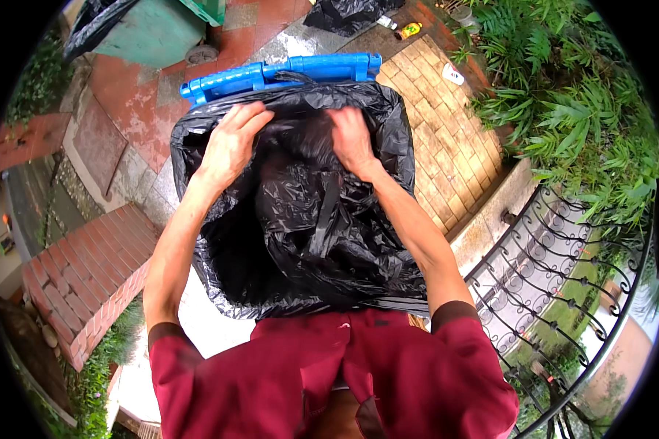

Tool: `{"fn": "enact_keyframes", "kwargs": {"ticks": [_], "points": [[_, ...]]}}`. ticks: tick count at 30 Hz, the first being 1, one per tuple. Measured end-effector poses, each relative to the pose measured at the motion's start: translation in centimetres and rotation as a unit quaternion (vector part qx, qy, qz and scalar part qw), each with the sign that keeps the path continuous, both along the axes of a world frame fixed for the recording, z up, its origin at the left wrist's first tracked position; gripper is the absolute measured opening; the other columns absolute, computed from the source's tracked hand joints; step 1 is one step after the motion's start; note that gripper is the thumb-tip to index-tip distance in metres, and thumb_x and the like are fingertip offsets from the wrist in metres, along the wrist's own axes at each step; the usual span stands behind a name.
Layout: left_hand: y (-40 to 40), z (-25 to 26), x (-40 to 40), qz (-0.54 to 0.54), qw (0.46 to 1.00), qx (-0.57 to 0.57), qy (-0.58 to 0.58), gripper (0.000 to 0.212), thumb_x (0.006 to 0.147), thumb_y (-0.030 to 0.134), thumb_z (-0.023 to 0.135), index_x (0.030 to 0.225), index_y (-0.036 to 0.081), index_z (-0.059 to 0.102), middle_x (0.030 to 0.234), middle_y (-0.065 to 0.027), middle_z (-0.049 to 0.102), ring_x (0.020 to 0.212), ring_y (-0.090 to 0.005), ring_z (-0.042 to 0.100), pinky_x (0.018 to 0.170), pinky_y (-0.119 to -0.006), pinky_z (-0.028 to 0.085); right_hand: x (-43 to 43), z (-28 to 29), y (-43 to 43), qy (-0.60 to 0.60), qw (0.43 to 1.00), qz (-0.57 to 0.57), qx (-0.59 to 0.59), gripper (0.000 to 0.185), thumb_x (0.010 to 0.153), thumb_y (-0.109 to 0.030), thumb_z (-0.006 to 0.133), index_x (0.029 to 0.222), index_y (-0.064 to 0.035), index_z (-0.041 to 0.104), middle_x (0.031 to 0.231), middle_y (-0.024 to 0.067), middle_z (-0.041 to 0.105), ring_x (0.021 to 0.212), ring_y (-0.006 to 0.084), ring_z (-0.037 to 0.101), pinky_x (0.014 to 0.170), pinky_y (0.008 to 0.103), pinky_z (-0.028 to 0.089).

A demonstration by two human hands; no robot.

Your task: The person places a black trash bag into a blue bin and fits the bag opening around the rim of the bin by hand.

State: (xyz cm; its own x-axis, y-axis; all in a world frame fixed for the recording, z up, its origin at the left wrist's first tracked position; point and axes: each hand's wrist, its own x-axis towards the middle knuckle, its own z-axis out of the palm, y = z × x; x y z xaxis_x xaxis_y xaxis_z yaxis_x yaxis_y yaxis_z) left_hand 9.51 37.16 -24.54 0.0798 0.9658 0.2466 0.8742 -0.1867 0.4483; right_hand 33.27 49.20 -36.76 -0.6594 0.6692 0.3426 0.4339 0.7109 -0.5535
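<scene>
Before me stands a bin lined with a black plastic bag [219, 291]; the liner is folded over its rim. Blue plastic handle parts [225, 85] of the bin show along the far edge. A crumpled black plastic bag [302, 214] lies inside, mostly to the right, leaving a dark hollow at the left. My left hand [228, 145] is over the far left of the opening, fingers bent inward against black plastic. My right hand [352, 137], blurred, is over the far right with its fingers curled at the plastic. Their fingertips are too unclear to show a grip.
A green wheeled bin [148, 33] stands at the far left. Beyond the blue handle lie another black bag [346, 13], a bottle with a yellow label [408, 31] and a white container [452, 74]. Plants [571, 115] and a wrought-iron railing [549, 291] border the right; a brick wall [88, 269] stands left.
</scene>
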Motion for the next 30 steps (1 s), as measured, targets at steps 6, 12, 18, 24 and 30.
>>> {"fn": "enact_keyframes", "kwargs": {"ticks": [6, 12, 18, 24, 30], "points": [[1.8, -4.2, 0.2, -0.066, 0.996, -0.055, 0.024, 0.044, 0.076, -0.006, 0.052, 0.119, 0.000, 0.062, 0.123, -0.0158, 0.061, 0.113, -0.0342, 0.058, 0.099, -0.040, 0.047, -0.6, -6.9, 0.6, -0.096, 0.963, -0.082, -0.237, 0.032, 0.081, -0.003, 0.055, 0.111, 0.0031, 0.063, 0.115, 0.0278, 0.061, 0.111, 0.0457, 0.055, 0.095, 0.0484, 0.046], [3.3, -5.1, 1.1, -0.044, 0.991, -0.118, -0.034, 0.029, 0.079, -0.001, 0.055, 0.105, -0.001, 0.067, 0.110, -0.0179, 0.066, 0.103, -0.0343, 0.064, 0.090, -0.041, 0.050, -0.4, -9.1, 2.8, -0.162, 0.953, -0.032, -0.256, 0.038, 0.084, -0.012, 0.055, 0.118, 0.0007, 0.065, 0.111, 0.0289, 0.065, 0.110, 0.0435, 0.060, 0.097, 0.0450, 0.048], [1.5, 2.2, -3.3, 0.141, 0.953, -0.109, -0.244, 0.015, 0.083, -0.005, 0.062, 0.096, -0.003, 0.068, 0.088, -0.0107, 0.071, 0.085, -0.0191, 0.067, 0.081, -0.031, 0.052, -1.4, 6.3, 0.1, -0.243, 0.923, 0.056, -0.294, 0.028, 0.083, -0.011, 0.060, 0.107, -0.0005, 0.070, 0.102, 0.0258, 0.068, 0.101, 0.0425, 0.064, 0.090, 0.0452, 0.052], [3.9, 9.1, -7.3, 0.145, 0.907, -0.197, -0.343, 0.018, 0.087, -0.005, 0.058, 0.102, 0.001, 0.066, 0.090, 0.0027, 0.066, 0.086, -0.0062, 0.059, 0.083, -0.021, 0.047, -0.5, 14.5, 4.3, 0.070, 0.899, 0.045, -0.429, 0.025, 0.081, 0.003, 0.062, 0.105, -0.0007, 0.068, 0.092, -0.0005, 0.070, 0.084, 0.0084, 0.062, 0.078, 0.0271, 0.050], [4.4, 14.3, -5.8, -0.029, 0.954, -0.157, -0.254, 0.067, 0.072, 0.004, 0.077, 0.135, 0.005, 0.051, 0.130, -0.0056, 0.056, 0.119, -0.0176, 0.051, 0.103, -0.035, 0.042, -3.2, 18.8, 8.7, 0.162, 0.866, 0.066, -0.468, 0.021, 0.073, 0.002, 0.065, 0.094, 0.0000, 0.070, 0.084, 0.0008, 0.066, 0.081, 0.0112, 0.059, 0.078, 0.0251, 0.045]]}}
